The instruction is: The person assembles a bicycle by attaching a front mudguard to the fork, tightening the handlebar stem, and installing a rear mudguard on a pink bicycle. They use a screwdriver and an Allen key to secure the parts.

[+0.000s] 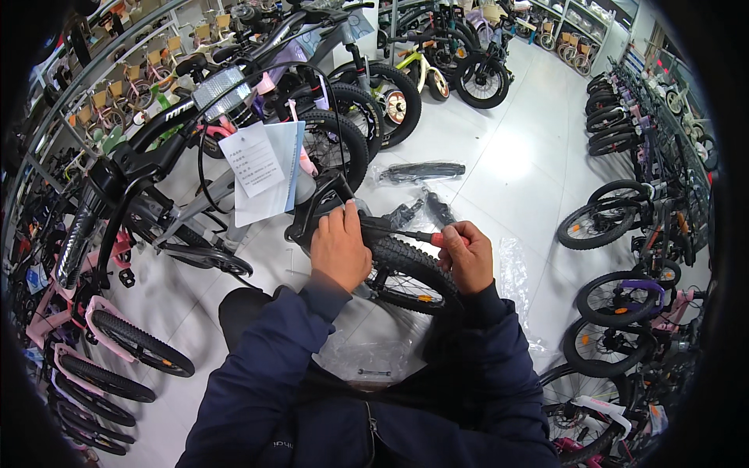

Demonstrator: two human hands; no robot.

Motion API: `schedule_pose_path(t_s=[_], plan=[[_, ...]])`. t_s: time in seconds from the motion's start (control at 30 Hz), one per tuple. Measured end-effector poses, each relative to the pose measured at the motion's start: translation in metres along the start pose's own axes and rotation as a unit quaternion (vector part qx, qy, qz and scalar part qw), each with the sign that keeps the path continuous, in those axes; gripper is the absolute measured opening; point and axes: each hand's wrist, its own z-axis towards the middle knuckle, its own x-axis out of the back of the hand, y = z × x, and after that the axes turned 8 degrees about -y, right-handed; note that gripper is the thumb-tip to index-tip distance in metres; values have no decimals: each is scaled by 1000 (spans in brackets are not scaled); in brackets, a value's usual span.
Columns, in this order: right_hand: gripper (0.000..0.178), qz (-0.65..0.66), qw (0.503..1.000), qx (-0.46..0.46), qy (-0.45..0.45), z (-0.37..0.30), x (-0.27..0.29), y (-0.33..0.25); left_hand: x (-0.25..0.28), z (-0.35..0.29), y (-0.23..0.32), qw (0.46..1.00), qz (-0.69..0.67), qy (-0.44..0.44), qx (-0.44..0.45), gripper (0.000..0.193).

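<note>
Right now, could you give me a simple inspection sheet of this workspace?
Surface: glossy white tiled floor
Job's things: black knobby tyre, black fitting above it, red-handled screwdriver
Clutter: crumpled clear plastic wrapping; small metal wrench
Left hand: fingers on the fitting
Right hand: gripping the screwdriver
Cables: slim black cables looping beside a white paper tag
Surroundings: rows of bicycles on both sides

Glossy white tiled floor (538, 168), pale shelves (579, 25)
</note>
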Motion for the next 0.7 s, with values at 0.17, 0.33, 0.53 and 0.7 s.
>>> schedule_pose_path(t_s=[0.17,0.33,0.53,0.7], plan=[[29,-12,1000,1,3,0,-2,-4,-1,1,-1,1000,6,-7,-4,72],[28,-11,1000,1,-6,-1,0,-4,-4,0,-6,1000,8,0,-25,72],[23,3,999,46,14,-1,-5,-2,-5,-1,-7,999,27,10,-30,73],[24,12,1000,26,-12,0,-2,-1,0,2,-4,998,24,41,-44,56]])
